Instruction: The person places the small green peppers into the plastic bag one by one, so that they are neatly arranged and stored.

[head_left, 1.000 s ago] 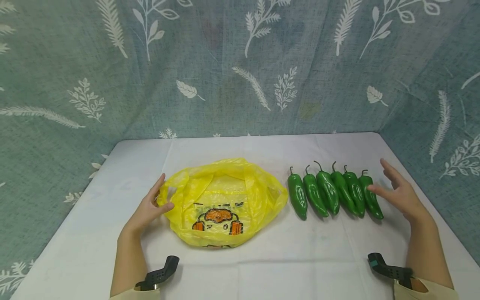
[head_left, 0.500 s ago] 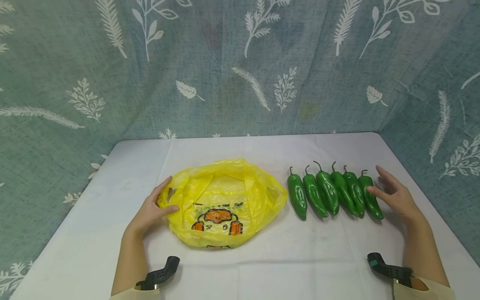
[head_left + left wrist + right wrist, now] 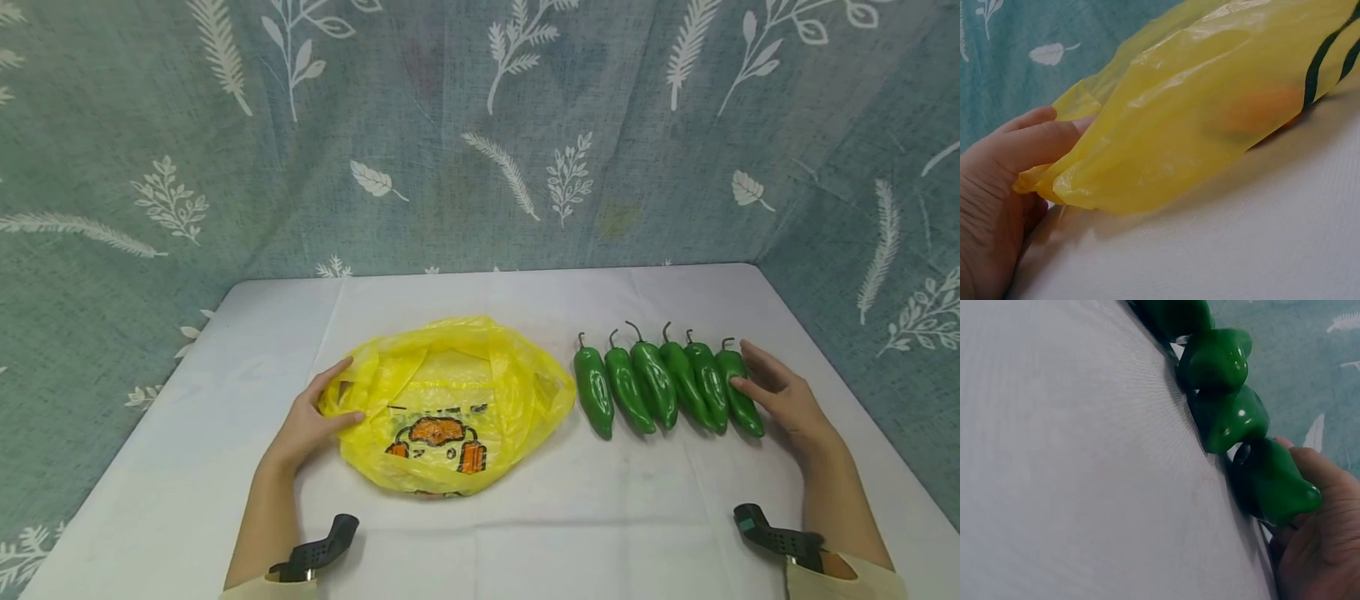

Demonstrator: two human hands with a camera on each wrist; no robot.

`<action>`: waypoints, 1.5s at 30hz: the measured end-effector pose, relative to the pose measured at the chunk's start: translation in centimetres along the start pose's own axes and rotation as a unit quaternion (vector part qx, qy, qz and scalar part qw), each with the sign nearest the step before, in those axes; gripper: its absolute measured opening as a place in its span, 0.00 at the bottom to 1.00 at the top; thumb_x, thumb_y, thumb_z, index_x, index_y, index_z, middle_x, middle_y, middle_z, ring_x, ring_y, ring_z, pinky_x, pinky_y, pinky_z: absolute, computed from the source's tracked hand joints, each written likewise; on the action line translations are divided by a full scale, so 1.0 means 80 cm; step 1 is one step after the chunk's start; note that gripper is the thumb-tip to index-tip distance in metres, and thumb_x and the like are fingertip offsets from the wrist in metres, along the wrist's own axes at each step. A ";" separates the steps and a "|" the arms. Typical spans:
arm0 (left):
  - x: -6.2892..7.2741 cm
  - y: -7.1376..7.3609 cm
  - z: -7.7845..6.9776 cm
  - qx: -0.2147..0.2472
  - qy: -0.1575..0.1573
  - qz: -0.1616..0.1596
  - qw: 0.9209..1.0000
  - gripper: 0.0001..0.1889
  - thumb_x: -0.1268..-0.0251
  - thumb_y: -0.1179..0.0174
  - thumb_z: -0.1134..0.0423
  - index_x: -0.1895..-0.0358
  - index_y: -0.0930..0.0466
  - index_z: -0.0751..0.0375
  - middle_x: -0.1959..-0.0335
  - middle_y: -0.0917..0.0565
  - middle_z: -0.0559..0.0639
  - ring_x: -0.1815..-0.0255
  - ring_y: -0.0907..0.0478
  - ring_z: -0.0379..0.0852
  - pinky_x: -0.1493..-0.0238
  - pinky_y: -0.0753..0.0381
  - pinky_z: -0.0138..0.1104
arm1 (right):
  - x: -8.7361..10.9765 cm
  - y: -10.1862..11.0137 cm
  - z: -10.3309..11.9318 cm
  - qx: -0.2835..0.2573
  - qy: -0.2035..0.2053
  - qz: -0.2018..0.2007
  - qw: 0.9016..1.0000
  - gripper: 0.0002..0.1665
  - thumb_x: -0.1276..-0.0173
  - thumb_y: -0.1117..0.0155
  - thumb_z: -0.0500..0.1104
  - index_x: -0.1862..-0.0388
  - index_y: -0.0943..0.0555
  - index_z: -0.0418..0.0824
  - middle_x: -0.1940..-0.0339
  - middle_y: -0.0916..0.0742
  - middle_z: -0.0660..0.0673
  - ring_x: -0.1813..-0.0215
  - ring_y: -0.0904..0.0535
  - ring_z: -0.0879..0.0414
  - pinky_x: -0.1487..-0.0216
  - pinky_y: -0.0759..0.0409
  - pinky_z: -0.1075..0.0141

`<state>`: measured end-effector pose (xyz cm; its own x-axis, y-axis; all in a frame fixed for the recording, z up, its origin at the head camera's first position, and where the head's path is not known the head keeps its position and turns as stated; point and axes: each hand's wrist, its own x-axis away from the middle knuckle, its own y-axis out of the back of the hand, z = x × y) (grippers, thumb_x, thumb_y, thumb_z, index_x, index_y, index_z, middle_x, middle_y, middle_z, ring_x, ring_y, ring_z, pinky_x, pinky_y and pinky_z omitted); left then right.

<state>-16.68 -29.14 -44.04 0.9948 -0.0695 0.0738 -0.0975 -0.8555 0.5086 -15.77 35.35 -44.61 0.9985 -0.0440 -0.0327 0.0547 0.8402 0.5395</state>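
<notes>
While the left hand [image 3: 303,427] rests at ten o'clock from the wearer, its thumb and fingers lie to either side of the nine o'clock end of a crumpled yellow plastic bag [image 3: 450,360]; the left-wrist view shows plastic bunched there, but I cannot tell whether it is pinched or merely touched. Out at two o'clock, the right hand [image 3: 797,408] curves about the outermost green pepper [image 3: 742,408], thumb over its near side and fingers behind; whether it grips is likewise unclear. The other five peppers [image 3: 654,392] run from that one toward nine o'clock, stems pointing near twelve, and the last lies just beside the bag's three o'clock end without touching. Thin, slippery plastic could slide from the left hand or fold over the mouth if tugged from one side only, I would judge; the glossy pepper might roll out of a loose hold, and fingers pushing in toward nine o'clock could shove its close-packed neighbours along the row. Beneath it all, a lightly creased white cloth covers the counter [image 3: 585,533]. Beyond its far edge, at twelve o'clock, hangs blue-green fabric [image 3: 420,167] patterned with white leaves, which also encloses the nine and three o'clock sides.
</notes>
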 end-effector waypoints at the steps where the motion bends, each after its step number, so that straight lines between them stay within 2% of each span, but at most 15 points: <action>1: 0.000 -0.001 0.001 -0.002 0.000 -0.001 1.000 0.47 0.50 0.29 0.57 0.26 0.47 0.42 0.24 0.48 0.53 0.25 0.55 0.60 0.29 0.53 0.59 | 0.000 0.000 0.000 0.001 0.002 0.002 1.000 0.43 0.30 0.42 0.50 0.23 0.50 0.46 0.26 0.44 0.30 0.26 0.50 0.34 0.27 0.52 0.44; 4: 0.000 -0.003 0.002 -0.005 0.006 -0.003 1.000 0.47 0.50 0.29 0.57 0.26 0.46 0.41 0.24 0.49 0.53 0.24 0.55 0.60 0.29 0.53 0.58 | -0.001 -0.002 0.000 0.001 0.004 0.010 1.000 0.43 0.31 0.41 0.50 0.24 0.49 0.47 0.25 0.44 0.33 0.26 0.51 0.35 0.27 0.53 0.45; 11: -0.001 -0.006 0.005 -0.004 0.005 -0.012 1.000 0.46 0.50 0.29 0.58 0.27 0.46 0.40 0.24 0.49 0.52 0.24 0.55 0.59 0.28 0.53 0.57 | -0.005 -0.005 0.004 -0.006 -0.009 0.016 1.000 0.46 0.34 0.38 0.50 0.24 0.49 0.48 0.25 0.47 0.30 0.26 0.56 0.30 0.31 0.58 0.35; 14: -0.001 -0.006 0.006 -0.006 0.005 -0.013 1.000 0.46 0.50 0.29 0.59 0.27 0.46 0.40 0.24 0.49 0.52 0.24 0.55 0.59 0.28 0.53 0.58 | -0.006 -0.004 0.005 0.004 -0.012 0.013 1.000 0.46 0.35 0.38 0.47 0.23 0.51 0.48 0.26 0.47 0.28 0.27 0.57 0.27 0.33 0.57 0.31; 18: -0.002 -0.007 0.007 -0.013 0.006 -0.012 1.000 0.46 0.49 0.29 0.57 0.27 0.46 0.39 0.25 0.47 0.53 0.26 0.51 0.60 0.29 0.52 0.58 | -0.007 -0.003 0.006 0.014 -0.019 0.006 1.000 0.49 0.35 0.37 0.48 0.23 0.53 0.49 0.26 0.47 0.27 0.28 0.56 0.25 0.35 0.54 0.30; 21: -0.003 -0.008 0.009 -0.022 0.012 -0.013 1.000 0.47 0.49 0.30 0.56 0.26 0.47 0.39 0.26 0.45 0.55 0.27 0.48 0.61 0.29 0.51 0.59 | -0.006 -0.003 0.006 0.017 -0.025 -0.007 1.000 0.47 0.35 0.37 0.50 0.24 0.52 0.53 0.26 0.48 0.28 0.28 0.57 0.25 0.34 0.55 0.30; 25: -0.006 -0.010 0.010 -0.030 0.022 -0.015 0.999 0.47 0.50 0.30 0.54 0.26 0.47 0.39 0.26 0.45 0.54 0.26 0.50 0.61 0.30 0.52 0.60 | -0.005 0.000 0.003 0.004 -0.035 -0.036 0.999 0.43 0.34 0.38 0.47 0.25 0.48 0.58 0.26 0.48 0.29 0.27 0.57 0.26 0.32 0.56 0.32; 30: -0.005 -0.011 0.007 -0.035 0.032 -0.016 0.999 0.47 0.50 0.30 0.54 0.26 0.48 0.37 0.25 0.47 0.54 0.25 0.53 0.60 0.29 0.53 0.60 | -0.004 0.002 0.002 -0.011 -0.050 -0.062 0.997 0.42 0.34 0.38 0.46 0.26 0.47 0.61 0.25 0.47 0.31 0.27 0.56 0.27 0.32 0.55 0.33; 39: -0.003 -0.012 0.006 -0.037 0.024 -0.013 0.999 0.47 0.49 0.30 0.55 0.26 0.48 0.37 0.24 0.47 0.53 0.25 0.54 0.60 0.29 0.53 0.60 | -0.001 0.008 0.013 -0.015 -0.077 -0.100 0.992 0.41 0.33 0.40 0.49 0.26 0.48 0.66 0.24 0.48 0.35 0.27 0.54 0.29 0.32 0.53 0.33; 45: -0.004 -0.009 0.006 -0.047 0.029 -0.015 0.998 0.47 0.49 0.30 0.52 0.26 0.48 0.37 0.24 0.48 0.54 0.25 0.54 0.60 0.30 0.53 0.60 | 0.001 0.012 0.028 -0.036 -0.079 -0.113 0.990 0.39 0.31 0.42 0.49 0.27 0.49 0.70 0.22 0.48 0.48 0.25 0.53 0.37 0.31 0.49 0.36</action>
<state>-16.88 -28.73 -44.85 0.9944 -0.0130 0.1053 -0.0730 -0.8041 0.5900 -15.60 34.92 -42.18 0.9491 -0.3149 -0.0101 0.2823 0.8355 0.4714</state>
